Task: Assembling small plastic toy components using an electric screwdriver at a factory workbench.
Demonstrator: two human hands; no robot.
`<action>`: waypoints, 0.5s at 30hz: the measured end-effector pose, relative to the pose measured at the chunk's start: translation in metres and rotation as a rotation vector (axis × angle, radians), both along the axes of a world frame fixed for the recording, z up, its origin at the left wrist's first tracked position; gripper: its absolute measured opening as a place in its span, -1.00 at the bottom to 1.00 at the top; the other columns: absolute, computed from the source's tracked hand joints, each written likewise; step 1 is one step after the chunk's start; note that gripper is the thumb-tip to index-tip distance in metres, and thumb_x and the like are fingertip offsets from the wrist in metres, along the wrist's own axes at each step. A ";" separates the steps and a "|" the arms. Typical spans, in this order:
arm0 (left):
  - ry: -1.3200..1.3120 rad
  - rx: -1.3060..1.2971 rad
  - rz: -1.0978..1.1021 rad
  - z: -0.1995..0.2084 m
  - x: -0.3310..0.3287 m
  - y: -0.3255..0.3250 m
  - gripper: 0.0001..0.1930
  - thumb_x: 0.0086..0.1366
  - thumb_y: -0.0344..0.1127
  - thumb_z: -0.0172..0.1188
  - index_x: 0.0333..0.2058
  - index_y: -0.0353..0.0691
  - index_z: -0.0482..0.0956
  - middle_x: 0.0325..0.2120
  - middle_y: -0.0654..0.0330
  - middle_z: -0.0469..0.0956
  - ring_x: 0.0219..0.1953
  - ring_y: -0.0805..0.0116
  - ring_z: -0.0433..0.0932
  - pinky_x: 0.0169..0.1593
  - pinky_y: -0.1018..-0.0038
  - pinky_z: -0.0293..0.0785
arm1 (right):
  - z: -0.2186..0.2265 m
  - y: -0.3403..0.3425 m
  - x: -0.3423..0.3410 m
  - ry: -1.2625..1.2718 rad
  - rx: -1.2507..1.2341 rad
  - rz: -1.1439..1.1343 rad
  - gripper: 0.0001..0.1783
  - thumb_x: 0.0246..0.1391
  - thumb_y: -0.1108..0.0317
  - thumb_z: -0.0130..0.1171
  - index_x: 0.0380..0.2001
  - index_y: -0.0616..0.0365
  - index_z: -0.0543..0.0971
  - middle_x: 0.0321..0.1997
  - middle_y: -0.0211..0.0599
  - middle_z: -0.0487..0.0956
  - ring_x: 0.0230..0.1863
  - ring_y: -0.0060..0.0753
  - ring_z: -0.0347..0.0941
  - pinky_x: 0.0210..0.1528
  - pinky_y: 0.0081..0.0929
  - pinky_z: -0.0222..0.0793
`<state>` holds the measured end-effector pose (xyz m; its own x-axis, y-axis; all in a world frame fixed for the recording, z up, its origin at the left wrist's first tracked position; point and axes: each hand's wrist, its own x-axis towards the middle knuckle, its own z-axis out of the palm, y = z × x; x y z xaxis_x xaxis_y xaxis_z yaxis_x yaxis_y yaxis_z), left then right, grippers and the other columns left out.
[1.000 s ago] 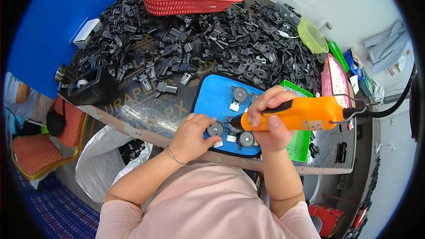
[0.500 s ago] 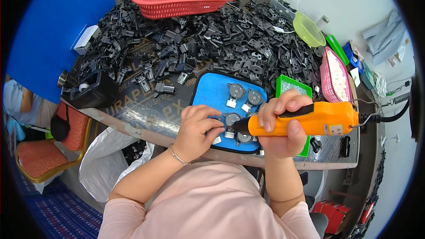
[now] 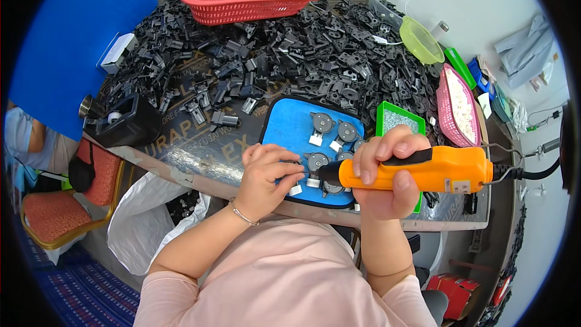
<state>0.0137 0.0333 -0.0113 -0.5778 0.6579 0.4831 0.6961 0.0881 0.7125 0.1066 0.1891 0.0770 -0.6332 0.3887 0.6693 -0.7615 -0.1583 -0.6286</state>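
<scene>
Black parts [image 3: 315, 66] lie heaped over the far stretch of my worktable [image 3: 193, 142], around a red basket [image 3: 254, 14]. Nearer, a blue mat [image 3: 283, 122] carries several round black pieces [image 3: 322, 123] with white ends (some partly hidden by my tool and hands), and a green tray [image 3: 379, 120] of small silvery bits [image 3: 399, 123] stands just to its right. My right hand [image 3: 378, 200] is wrapped around an orange power screwdriver [image 3: 448, 166], fingers and thumb closed on its body, its black nose [image 3: 330, 174] pointing left over the mat's near half, close to one round piece. My left hand [image 3: 264, 180] is at the mat's near left, fingers bunched together beside the nose; whether they pinch anything, I cannot tell.
</scene>
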 end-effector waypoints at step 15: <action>-0.072 0.057 0.007 -0.004 0.000 0.002 -0.89 -0.10 -0.36 0.39 -0.54 -0.08 0.64 -0.39 0.36 0.62 -0.21 0.36 0.49 0.02 0.35 0.16 | 0.002 -0.004 0.000 -0.015 0.006 -0.029 -0.71 0.07 0.23 0.07 -0.20 0.14 0.33 -0.28 -0.26 0.36 -0.56 -0.51 0.36 -0.45 -0.52 0.31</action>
<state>0.0135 0.0352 -0.0155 -0.6168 0.6263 0.4768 0.6424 0.0505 0.7647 0.1068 0.1850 0.0787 -0.6321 0.4024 0.6622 -0.7559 -0.1325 -0.6411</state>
